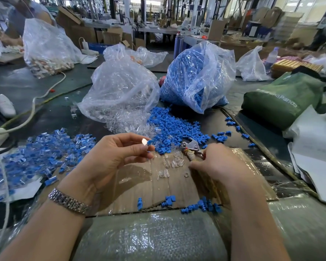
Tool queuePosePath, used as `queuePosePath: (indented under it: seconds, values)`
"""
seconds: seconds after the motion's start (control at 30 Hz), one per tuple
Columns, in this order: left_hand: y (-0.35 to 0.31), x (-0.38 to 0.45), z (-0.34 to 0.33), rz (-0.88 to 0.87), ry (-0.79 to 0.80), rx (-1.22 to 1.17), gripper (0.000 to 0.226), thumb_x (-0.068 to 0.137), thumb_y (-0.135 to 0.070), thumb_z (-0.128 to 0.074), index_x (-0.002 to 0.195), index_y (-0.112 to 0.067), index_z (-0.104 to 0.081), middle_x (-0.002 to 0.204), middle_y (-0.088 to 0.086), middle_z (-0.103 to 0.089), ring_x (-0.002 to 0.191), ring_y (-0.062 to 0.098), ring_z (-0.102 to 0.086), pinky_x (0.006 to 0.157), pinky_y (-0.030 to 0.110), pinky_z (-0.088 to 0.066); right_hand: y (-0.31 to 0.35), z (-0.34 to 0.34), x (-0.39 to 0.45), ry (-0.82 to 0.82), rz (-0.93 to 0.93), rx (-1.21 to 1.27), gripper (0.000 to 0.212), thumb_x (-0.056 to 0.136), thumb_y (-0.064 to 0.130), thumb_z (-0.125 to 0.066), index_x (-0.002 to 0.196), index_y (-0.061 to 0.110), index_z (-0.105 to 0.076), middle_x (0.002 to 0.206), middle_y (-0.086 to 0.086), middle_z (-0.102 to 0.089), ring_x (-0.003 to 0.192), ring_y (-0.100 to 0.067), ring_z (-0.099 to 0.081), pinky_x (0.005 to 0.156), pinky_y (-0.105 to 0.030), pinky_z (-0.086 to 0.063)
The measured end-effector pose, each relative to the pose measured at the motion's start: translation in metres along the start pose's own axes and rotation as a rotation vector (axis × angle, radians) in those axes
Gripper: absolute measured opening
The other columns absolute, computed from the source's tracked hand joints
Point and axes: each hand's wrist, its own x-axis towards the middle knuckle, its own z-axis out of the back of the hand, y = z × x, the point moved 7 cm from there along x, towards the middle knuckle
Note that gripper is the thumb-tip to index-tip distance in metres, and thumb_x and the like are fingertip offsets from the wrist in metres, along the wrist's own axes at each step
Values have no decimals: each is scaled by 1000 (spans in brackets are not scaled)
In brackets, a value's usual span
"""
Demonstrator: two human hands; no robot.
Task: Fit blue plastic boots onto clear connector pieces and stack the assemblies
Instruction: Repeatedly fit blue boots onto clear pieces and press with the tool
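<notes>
- Left hand, frame centre: pinching blue boot with clear connector piece
- Right hand, right of centre: fingers curled down on cardboard, grip unclear
- Finished assemblies heaped at left

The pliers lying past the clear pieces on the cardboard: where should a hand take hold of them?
By the handles, from the near right: they point toward the right hand, already on them, while the metal head lies against the loose blue boots.
</notes>
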Motion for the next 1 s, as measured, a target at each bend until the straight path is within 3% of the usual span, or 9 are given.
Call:
queuePosePath:
  seconds: [0.17,0.3,0.37,0.47,0.53,0.63,0.8,1.0]
  values:
    - [-1,0,6,-6,-68,-44,37,75,-7,-73,109,7,-70,105,26,-74,86,29,-75,72,28,-62,9,1,-4,-60,23,-25,36,90,41,-63,70,17,-44,96,-13,-61,92,-30,-58,69,-36,-42]
    - [-4,1,11,-39,-121,-100,34,77,-7,-72,109,4,-71,106,22,-75,89,27,-75,72,27,-61,11,10,-6,-19,58,291,29,97,32,-52,78,11,-58,76,-9,-61,66,-24,-53,61,-35,-42]
    - [-4,3,14,-51,-143,-144,26,77,-7,-72,102,-2,-75,106,20,-76,91,25,-75,73,27,-62,18,19,-10,2,127,471,30,99,30,-56,78,9,-59,70,-6,-57,60,-21,-53,57,-33,-44]
    - [-5,5,18,-64,-150,-183,23,79,-6,-70,101,-5,-76,108,18,-75,98,25,-75,79,30,-62,42,23,-21,172,281,702,29,100,29,-62,101,0,-67,75,-4,-63,64,-13,-65,69,-35,-63]
    - [-6,5,19,-79,-157,-193,28,80,-7,-70,107,-2,-73,111,17,-75,102,24,-74,82,30,-62,61,18,-32,348,358,785,29,102,22,-60,108,-6,-64,82,-6,-67,73,-14,-69,79,-40,-64]
    - [-8,4,19,-95,-178,-200,30,78,-8,-71,106,-2,-73,111,15,-76,101,22,-74,81,29,-62,84,8,-44,438,424,738,28,103,21,-58,102,-7,-62,87,-10,-70,84,-22,-71,88,-48,-61]
    - [-8,2,16,-91,-191,-113,19,76,-9,-73,93,-10,-80,106,15,-76,100,29,-69,99,44,-54,99,2,-53,457,461,743,22,105,24,-55,98,4,-63,89,-9,-69,83,-19,-71,90,-50,-59]
    - [-15,-1,12,-180,-186,114,18,73,-17,-76,91,-16,-80,101,13,-77,94,26,-71,94,37,-57,99,1,-55,442,451,687,25,106,25,-52,90,8,-59,89,-14,-73,84,-26,-74,91,-54,-58]
